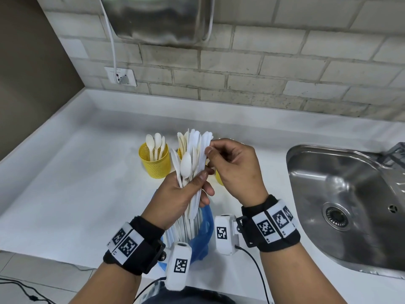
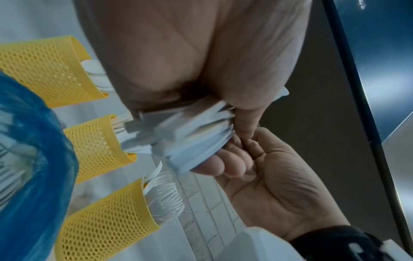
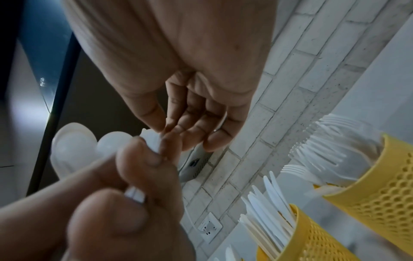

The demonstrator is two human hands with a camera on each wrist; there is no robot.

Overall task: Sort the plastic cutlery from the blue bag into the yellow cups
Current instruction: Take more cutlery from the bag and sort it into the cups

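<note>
My left hand (image 1: pixel 197 183) grips a thick bundle of white plastic cutlery (image 1: pixel 190 154) upright above the blue bag (image 1: pixel 205 229), spoon bowls facing me. My right hand (image 1: pixel 209 153) pinches the top of one white piece (image 3: pixel 153 140) in that bundle between thumb and forefinger; what kind of piece it is I cannot tell. Three yellow mesh cups stand behind: the spoon cup (image 1: pixel 156 163), the knife cup (image 2: pixel 96 146) and the fork cup (image 2: pixel 107 220). In the head view the bundle and my right hand hide most of the knife and fork cups.
A steel sink (image 1: pixel 350 205) is set into the white counter (image 1: pixel 76 183) on the right. A tiled wall with a socket (image 1: pixel 120 76) and a cable runs along the back. Wrist camera cables hang off the counter's front edge.
</note>
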